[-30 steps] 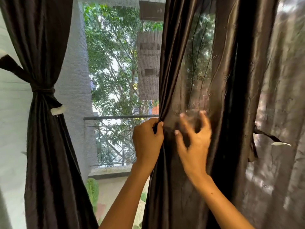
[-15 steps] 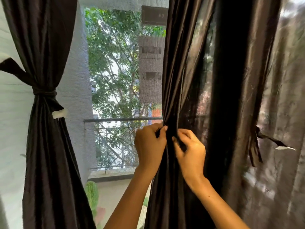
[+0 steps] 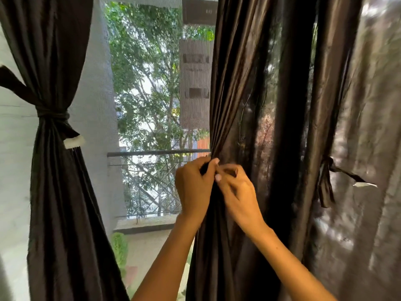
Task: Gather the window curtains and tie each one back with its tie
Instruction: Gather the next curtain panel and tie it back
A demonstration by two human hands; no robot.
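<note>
Pinching rt curtain (image 3: 245, 105) edge w/ left hand (image 3: 193, 187) & right hand (image 3: 236, 192), both grips clenched on fabric.

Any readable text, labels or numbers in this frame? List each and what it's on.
None can be read.
dark panel at the top of the window: two faint pale marks, too blurred to read.
white tag on the left curtain's tie: no print visible.
white tag on the right curtain's tie: no print visible.

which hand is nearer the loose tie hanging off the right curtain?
Right. The right hand pinches the gathered folds of the right curtain, left of the loose tie. The left hand grips the curtain's edge, farther left still.
</note>
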